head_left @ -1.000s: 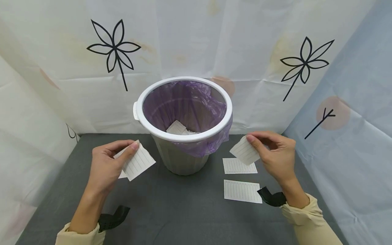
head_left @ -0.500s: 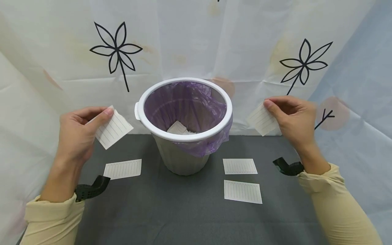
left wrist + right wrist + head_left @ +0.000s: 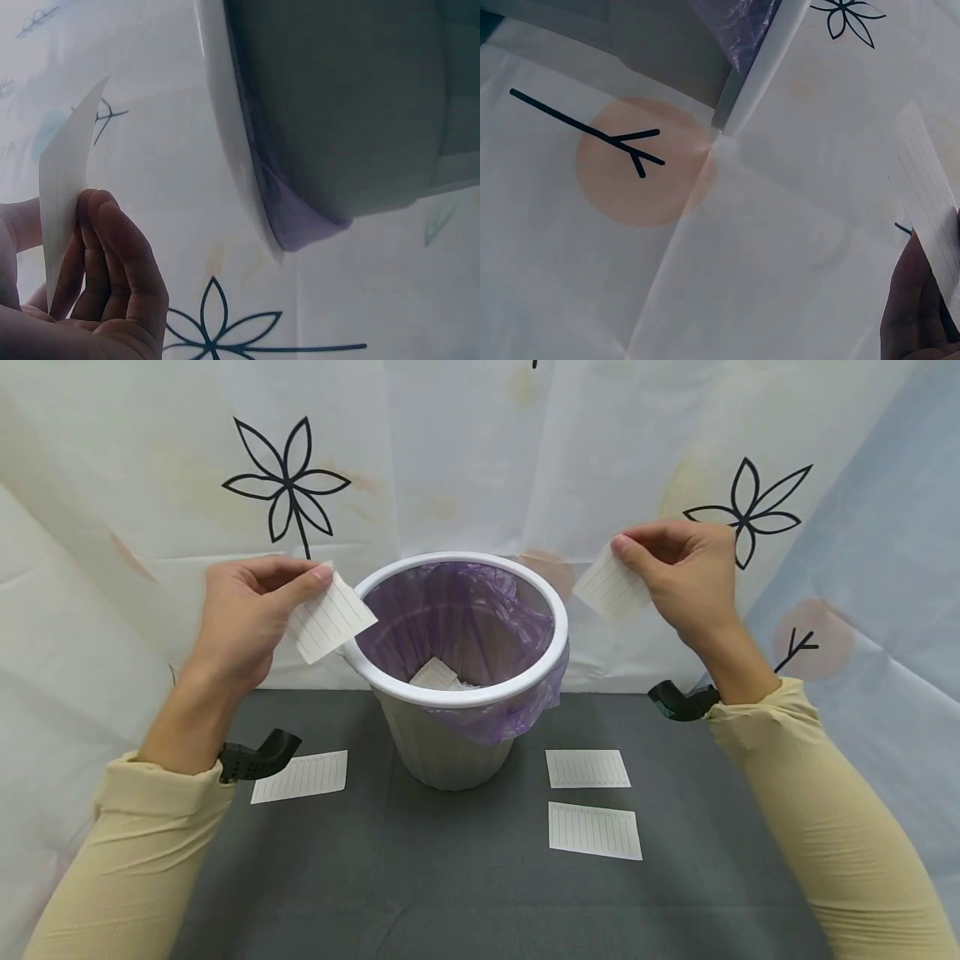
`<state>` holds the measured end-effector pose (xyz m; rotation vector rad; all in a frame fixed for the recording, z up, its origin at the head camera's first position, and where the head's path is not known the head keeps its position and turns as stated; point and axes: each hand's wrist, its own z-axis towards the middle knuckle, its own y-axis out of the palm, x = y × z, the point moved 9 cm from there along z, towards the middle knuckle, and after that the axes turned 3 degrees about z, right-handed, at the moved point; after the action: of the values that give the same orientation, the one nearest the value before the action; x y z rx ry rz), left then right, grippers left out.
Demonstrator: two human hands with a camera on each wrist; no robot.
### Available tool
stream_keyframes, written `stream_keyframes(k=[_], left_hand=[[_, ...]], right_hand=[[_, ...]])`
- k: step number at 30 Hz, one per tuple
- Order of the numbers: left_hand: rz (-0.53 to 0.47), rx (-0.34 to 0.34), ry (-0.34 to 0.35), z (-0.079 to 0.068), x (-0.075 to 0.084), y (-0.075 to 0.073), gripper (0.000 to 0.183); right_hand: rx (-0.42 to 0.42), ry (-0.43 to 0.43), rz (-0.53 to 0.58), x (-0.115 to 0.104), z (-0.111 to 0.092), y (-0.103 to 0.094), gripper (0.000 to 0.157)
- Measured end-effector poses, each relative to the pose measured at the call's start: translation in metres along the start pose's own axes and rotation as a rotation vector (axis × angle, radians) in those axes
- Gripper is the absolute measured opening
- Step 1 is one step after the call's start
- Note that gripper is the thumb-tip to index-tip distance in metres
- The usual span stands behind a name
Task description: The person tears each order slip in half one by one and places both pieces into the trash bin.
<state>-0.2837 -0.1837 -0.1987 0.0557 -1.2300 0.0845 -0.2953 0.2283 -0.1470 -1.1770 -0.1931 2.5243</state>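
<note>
A lined piece of paper (image 3: 332, 617) is pinched between thumb and fingers of my left hand (image 3: 251, 614), raised beside the bin's left rim. My right hand (image 3: 690, 578) pinches another lined paper piece (image 3: 611, 583), up in the air right of the bin. Between the hands stands a pale bin (image 3: 442, 752) with a white rim (image 3: 452, 697) and a purple liner (image 3: 495, 602); white paper pieces (image 3: 435, 674) lie inside it. In the left wrist view the held paper (image 3: 66, 172) stands nearly edge-on to the camera. Only fingertips and part of the paper (image 3: 922, 187) show in the right wrist view.
On the dark tabletop (image 3: 450, 877), one lined slip (image 3: 315, 775) lies left of the bin, partly behind the left wrist camera. Two more slips (image 3: 587, 768) lie to its right, one in front of the other. Behind the bin hangs a white cloth (image 3: 457, 460) with flower outlines.
Both hands rose and spread outward with their paper pieces, then came back inward toward the bin and higher. The slip on the left, mostly hidden before by the left hand, now shows.
</note>
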Motion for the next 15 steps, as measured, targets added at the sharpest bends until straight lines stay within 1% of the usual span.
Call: stream_keyframes(k=[3,7,10,15], left_hand=[[0.085,-0.018,-0.013,0.009,0.006,0.011,0.008],[0.199,-0.048,-0.011,0.023,0.016,0.027,0.012],[0.228,-0.069,-0.006,0.032,0.025,0.04,0.013],[0.23,-0.102,-0.024,0.044,0.035,0.06,0.014]], right_hand=[[-0.02,0.005,0.01,-0.005,0.01,0.014,0.013],[-0.057,0.0,0.025,-0.015,0.021,0.034,0.015],[-0.088,-0.023,0.021,-0.024,0.027,0.048,0.014],[-0.147,-0.053,0.003,-0.036,0.036,0.074,0.012]])
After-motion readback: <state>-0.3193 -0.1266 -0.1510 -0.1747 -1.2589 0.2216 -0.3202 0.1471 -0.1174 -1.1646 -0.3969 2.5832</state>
